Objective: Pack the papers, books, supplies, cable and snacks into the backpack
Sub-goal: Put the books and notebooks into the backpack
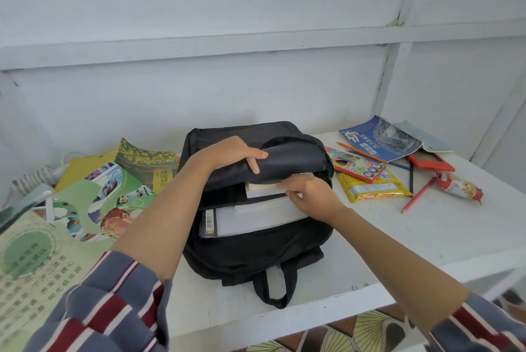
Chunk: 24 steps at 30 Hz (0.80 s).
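- At the far left a white cable (37,175) lies coiled by the wall, at the back of the white table (427,238).
- Beside it, several books (108,198) are spread in a loose, overlapping pile; the green one with printed text lies nearest.
- The left hand (230,152) grips the upper flap of the black backpack (256,249), with its fingers curled over the fabric, and holds the opening wide.
- The backpack lies flat in the middle of the table, its carry loop toward the near edge. A stack of white papers (256,218) sits in its nearer compartment.
- The right hand (310,195) pinches the edge of a pale book (262,188), which is partly inside the compartment under the flap.
- To the right of the backpack lie a crayon box (355,165), a yellow snack packet (373,188) and a blue book (378,138). Loose pencils (418,195) and a red-and-white snack (458,186) lie there too.
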Each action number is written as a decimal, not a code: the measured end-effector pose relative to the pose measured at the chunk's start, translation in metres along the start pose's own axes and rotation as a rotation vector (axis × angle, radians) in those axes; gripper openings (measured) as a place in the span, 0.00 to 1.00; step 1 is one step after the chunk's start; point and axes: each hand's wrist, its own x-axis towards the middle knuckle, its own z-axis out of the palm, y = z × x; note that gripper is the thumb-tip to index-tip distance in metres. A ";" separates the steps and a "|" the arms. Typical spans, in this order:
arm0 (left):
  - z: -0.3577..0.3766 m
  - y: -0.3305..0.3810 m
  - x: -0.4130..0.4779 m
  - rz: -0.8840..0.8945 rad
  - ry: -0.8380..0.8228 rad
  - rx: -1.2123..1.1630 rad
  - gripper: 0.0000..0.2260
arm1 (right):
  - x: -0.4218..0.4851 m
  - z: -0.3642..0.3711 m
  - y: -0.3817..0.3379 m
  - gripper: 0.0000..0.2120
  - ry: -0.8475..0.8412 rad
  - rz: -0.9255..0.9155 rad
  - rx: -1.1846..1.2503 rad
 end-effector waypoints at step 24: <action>0.115 0.169 0.174 0.247 0.213 -0.010 0.14 | -0.074 -0.156 0.184 0.19 0.619 0.959 0.368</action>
